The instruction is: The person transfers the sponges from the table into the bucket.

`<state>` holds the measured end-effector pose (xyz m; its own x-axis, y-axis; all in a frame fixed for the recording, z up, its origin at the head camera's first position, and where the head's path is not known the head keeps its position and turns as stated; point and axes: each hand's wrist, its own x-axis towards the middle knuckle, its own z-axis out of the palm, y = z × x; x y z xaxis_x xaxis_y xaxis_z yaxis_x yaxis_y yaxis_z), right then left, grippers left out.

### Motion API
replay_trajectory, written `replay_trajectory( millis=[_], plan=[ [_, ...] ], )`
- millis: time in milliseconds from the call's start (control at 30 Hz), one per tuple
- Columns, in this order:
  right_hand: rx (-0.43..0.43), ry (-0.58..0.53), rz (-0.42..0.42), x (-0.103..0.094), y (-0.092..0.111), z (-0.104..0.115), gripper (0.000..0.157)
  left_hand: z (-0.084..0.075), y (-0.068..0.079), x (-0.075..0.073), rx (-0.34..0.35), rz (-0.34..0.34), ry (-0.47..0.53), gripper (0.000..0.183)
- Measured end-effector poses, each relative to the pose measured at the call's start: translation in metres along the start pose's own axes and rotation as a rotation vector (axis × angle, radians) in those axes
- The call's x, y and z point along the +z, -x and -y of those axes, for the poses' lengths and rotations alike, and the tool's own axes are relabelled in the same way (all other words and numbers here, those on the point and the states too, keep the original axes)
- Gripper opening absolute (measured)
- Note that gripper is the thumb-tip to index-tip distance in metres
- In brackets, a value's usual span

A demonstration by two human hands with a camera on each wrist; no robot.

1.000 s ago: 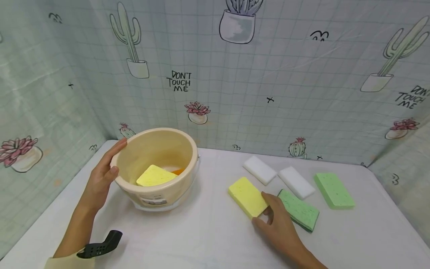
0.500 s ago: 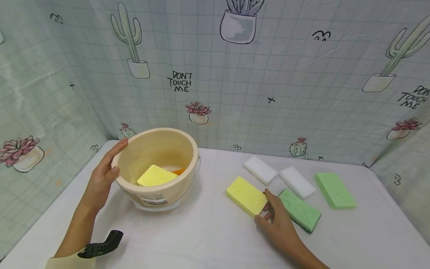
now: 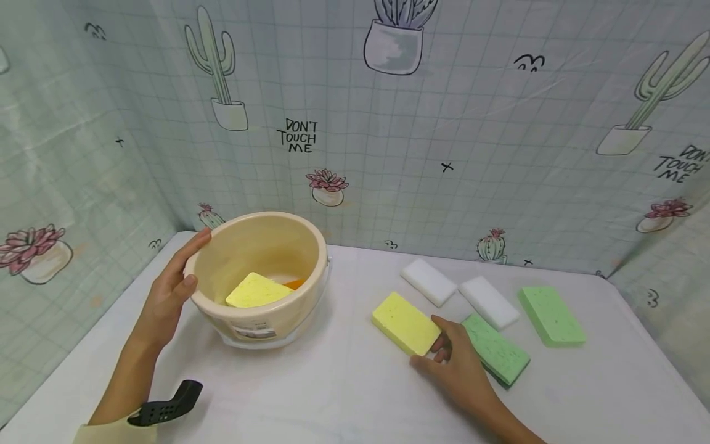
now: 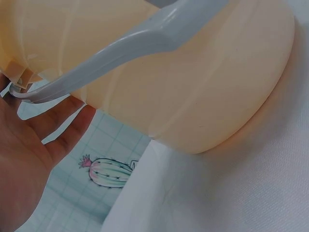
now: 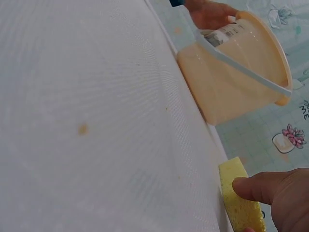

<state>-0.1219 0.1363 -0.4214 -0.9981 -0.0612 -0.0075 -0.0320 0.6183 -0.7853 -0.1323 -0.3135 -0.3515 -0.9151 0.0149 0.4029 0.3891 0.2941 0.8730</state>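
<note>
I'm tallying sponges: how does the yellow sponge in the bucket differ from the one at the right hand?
The inner yellow sponge sits inside the bucket; the outer yellow sponge is outside it. The right hand holds the outer one, while no hand touches the inner one. Both are yellow blocks.

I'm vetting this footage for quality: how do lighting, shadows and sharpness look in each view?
Head: soft, fairly even light, faint shadow beside the plastic bucket, DON'T TOUCH ME lettering legible. Left wrist: dimmer, pale sheen on the bucket's grey handle. Right wrist: tilted, fine ripple patterning on the white tabletop.
</note>
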Motion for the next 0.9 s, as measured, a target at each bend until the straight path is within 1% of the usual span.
replay_trajectory(
  millis=[133,333,467,667,800,900],
  plan=[
    [-0.001,-0.001,-0.013,0.001,0.0,0.0,0.084,0.001,0.001,0.001,-0.005,0.0,-0.004,0.055],
    [0.025,-0.036,-0.016,-0.001,0.0,0.004,0.081,0.001,0.001,0.001,-0.001,0.001,-0.029,0.054],
    [0.037,-0.074,-0.011,-0.005,0.0,0.01,0.079,0.002,0.001,0.0,0.019,0.003,0.002,0.054],
    [0.01,-0.143,-0.013,-0.011,-0.002,0.019,0.077,0.003,0.001,0.002,0.046,0.005,0.071,0.054],
    [-0.013,-0.165,-0.016,-0.014,-0.003,0.026,0.076,0.004,0.001,0.002,0.046,0.0,0.065,0.054],
    [-0.041,-0.187,-0.016,-0.017,-0.003,0.031,0.074,0.004,0.001,0.003,0.046,-0.007,0.034,0.054]
  ],
)
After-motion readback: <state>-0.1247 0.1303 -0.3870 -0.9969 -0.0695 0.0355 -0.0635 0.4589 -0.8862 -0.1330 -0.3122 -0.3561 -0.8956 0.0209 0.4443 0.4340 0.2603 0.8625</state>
